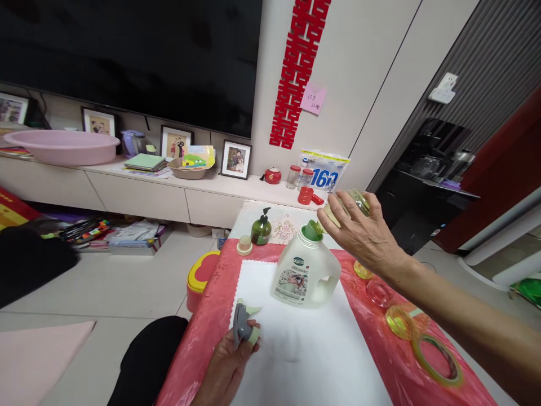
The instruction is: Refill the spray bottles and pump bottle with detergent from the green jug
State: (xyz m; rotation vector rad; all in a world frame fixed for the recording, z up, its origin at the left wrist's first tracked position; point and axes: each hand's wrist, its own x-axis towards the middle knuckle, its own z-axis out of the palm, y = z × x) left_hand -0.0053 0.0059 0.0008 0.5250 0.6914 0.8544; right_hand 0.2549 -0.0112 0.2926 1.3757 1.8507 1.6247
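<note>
A grey and pale-green trigger spray head (pixel 242 323) is gripped in my left hand (pixel 228 358), low over the white sheet (pixel 291 349). My right hand (pixel 361 231) is wrapped round a see-through yellowish bottle (pixel 360 202), tipped with its neck down to the left. The bottle's neck meets a green funnel (pixel 311 230) at the mouth of a large white detergent jug (pixel 296 282). The jug stands upright on the sheet, its label facing me. Whether liquid is flowing I cannot tell. Left of the jug are a pale cap (pixel 244 245) and a green pump bottle (pixel 261 228).
Tape rolls (pixel 437 361) and other rings lie along the right edge of the red tablecloth (pixel 203 344). Behind the table, a low cabinet (pixel 139 194) bears framed photos, jars and a pink basin (pixel 63 148). A yellow and red stool (pixel 200 276) stands at the left.
</note>
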